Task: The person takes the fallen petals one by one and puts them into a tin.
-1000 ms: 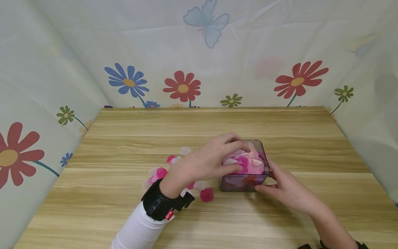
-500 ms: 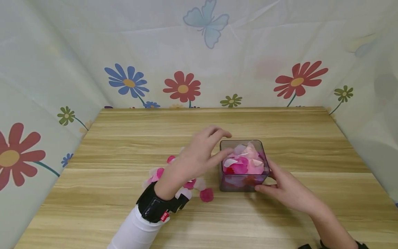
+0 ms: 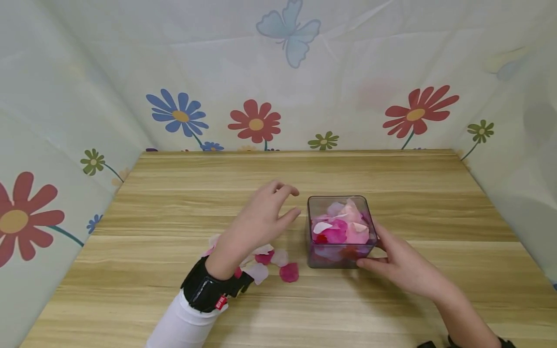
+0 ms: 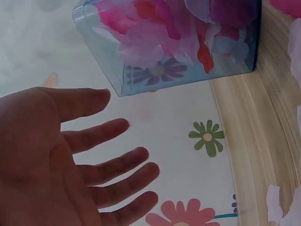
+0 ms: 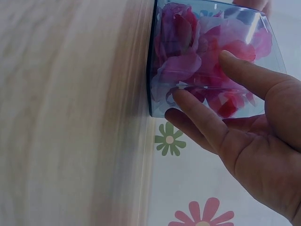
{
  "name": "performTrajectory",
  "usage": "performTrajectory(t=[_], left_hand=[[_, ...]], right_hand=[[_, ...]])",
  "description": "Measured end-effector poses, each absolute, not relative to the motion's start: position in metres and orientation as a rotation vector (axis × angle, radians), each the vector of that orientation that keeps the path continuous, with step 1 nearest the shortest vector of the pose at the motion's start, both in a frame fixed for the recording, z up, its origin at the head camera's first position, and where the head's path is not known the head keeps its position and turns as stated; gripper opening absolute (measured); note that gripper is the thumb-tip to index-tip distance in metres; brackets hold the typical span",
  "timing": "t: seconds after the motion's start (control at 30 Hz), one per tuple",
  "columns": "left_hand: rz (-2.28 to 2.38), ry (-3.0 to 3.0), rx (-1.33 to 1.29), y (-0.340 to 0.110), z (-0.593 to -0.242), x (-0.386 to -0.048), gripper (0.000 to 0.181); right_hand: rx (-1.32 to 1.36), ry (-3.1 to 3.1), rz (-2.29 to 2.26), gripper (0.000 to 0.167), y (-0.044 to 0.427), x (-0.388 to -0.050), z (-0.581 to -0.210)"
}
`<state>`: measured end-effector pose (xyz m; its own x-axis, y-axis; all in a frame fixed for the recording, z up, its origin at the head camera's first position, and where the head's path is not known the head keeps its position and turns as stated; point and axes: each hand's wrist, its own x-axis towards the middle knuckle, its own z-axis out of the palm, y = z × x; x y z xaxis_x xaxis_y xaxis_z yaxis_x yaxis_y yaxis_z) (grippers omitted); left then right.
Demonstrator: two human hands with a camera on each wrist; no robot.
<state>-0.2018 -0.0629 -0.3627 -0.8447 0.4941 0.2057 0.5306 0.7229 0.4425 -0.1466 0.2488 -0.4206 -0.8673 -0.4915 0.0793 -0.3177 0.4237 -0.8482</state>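
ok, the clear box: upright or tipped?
Upright: in the head view, the box stands with its base on the table, rim facing up, petals inside.

the person's close-fitting white fabric left sleeve (image 3: 178, 319) meets a wide black wrist band (image 3: 197, 285) with a glossy face, seen over my remote head view. a small red rectangular tag (image 3: 221, 303) carries white lettering, blurred on my end, beside a blocky black fitting (image 3: 238, 285). on the bare right forearm (image 3: 465, 314), i make out only parts of a black strap (image 3: 505, 343) and a dark angular piece (image 3: 427, 344).
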Motion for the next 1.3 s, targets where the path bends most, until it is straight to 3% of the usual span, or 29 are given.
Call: performTrajectory(t=[0.57,1.0,1.3], left_hand=[[-0.599,-3.075,-0.728,-0.095,-0.376,-0.205,0.036],[-0.614,-3.321,-0.663,-0.119,-0.389,-0.205,0.063],[-0.621,-3.395,-0.570,-0.122,-0.400,-0.210,0.072]], right_hand=[[-0.704,2.445,-1.475,0.081,0.248,-0.146,-0.423],[-0.698,2.451,-1.466,0.081,0.248,-0.147,-0.423],[-0.709,2.455,-1.468,0.081,0.247,-0.147,-0.424]])
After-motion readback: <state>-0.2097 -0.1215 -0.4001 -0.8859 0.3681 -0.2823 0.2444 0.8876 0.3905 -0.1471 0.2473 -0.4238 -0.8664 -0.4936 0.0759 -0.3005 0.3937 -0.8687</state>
